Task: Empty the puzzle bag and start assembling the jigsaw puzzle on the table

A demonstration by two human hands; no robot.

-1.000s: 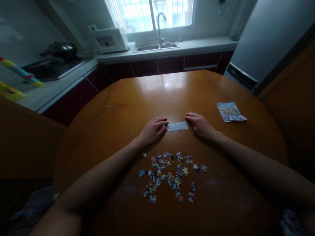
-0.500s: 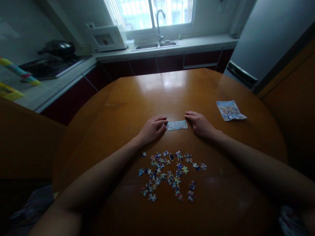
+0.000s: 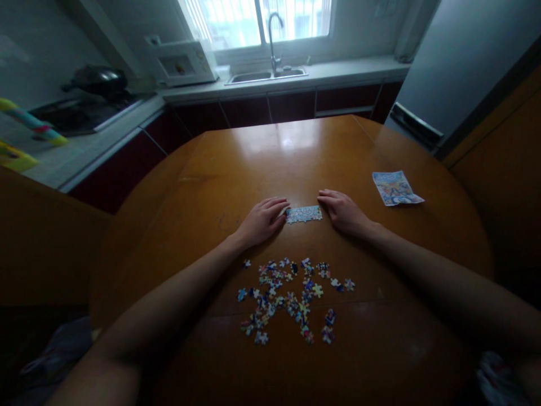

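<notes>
A short strip of joined puzzle pieces (image 3: 303,213) lies on the round wooden table (image 3: 236,163). My left hand (image 3: 262,219) rests flat on the table at the strip's left end, fingers stretched out and touching it. At the right end my right hand (image 3: 343,212) lies flat too, fingertips at the strip's edge. Neither hand holds anything. Closer to me, several loose puzzle pieces (image 3: 291,299) are scattered between my forearms.
A printed picture sheet (image 3: 395,188) lies on the table at the right. Behind the table runs a kitchen counter with a sink (image 3: 267,75), a microwave (image 3: 182,62) and a stove with a dark pan (image 3: 96,83). A grey fridge (image 3: 456,62) stands at the right.
Both hands stay flat at the ends of the joined strip. The view has tilted very slightly; nothing on the table has moved.
</notes>
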